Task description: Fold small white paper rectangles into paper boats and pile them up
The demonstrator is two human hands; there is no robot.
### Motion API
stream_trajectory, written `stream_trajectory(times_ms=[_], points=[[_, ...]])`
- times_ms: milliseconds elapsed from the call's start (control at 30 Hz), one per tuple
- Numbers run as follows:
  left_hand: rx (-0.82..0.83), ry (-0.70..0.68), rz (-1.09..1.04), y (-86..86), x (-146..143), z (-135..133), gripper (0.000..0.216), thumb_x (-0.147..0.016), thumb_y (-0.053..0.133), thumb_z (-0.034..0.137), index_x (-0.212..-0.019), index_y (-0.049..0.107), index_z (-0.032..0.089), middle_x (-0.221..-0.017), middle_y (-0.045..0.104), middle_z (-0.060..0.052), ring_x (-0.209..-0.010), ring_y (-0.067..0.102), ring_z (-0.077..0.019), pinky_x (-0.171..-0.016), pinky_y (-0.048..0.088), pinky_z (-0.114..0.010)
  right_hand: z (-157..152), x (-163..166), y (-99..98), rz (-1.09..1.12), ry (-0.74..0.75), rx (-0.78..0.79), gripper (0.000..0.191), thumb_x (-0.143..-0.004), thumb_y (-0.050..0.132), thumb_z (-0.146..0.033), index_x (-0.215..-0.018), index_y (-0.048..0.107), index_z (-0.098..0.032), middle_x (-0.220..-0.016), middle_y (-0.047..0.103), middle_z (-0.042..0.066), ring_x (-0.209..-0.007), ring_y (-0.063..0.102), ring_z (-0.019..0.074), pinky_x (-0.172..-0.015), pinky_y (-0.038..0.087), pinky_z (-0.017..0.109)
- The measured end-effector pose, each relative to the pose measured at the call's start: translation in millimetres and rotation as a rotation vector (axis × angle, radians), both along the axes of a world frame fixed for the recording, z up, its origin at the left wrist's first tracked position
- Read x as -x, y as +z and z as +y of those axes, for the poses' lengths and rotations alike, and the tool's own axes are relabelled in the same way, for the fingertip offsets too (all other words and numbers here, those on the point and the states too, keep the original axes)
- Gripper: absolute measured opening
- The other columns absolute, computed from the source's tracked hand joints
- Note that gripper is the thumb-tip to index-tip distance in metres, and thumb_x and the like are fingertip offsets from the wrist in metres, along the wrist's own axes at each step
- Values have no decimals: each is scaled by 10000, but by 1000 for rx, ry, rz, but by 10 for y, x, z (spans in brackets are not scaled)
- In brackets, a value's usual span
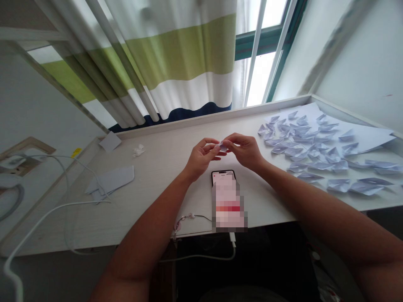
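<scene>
Between my two hands, above the middle of the white desk (163,167), is a small piece of folded white paper (223,147). My left hand (203,157) pinches its left side between thumb and fingers. On the other side, my right hand (244,150) grips it with thumb and forefinger. The fingers hide much of the paper, so its exact shape does not show. Just below the hands a phone (224,188) lies face up, its screen lit and partly blurred. Many folded white paper boats (302,138) are spread over the right of the desk.
Flat white sheets (362,134) lie under some boats. At the left are a paper stack (116,182), a square sheet (110,141), a crumpled paper bit (138,150) and a white cable (56,206). A charging plug (232,239) hangs at the desk's front edge; a curtain (185,50) hangs behind.
</scene>
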State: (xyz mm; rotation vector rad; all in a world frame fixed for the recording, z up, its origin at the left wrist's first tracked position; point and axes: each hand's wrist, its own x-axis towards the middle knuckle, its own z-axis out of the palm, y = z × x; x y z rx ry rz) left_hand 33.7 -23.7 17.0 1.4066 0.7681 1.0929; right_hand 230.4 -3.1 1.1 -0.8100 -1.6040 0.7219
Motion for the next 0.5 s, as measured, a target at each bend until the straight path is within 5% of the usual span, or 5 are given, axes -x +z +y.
stream_trajectory(times_ms=[333,500], points=[[-142,234,-48,-56,-41,64,435,-790,930,555,-913,776,167,-871,813,-52,-821,772,-182,-791,644,-337,-64,11,67,-61,53,-12,353,-937,795,-618,-962,850,-270,-1019,791,77,-926,742,243,-669,638,364],[-166,295,-64,-61,-52,55,507,-761,954,550,-1057,756,188,-835,825,-39,-788,782,-192,-800,647,-350,-37,18,50,19,60,34,417,-907,808,-658,-892,834,-242,-935,759,68,-868,725,227,-729,646,387]])
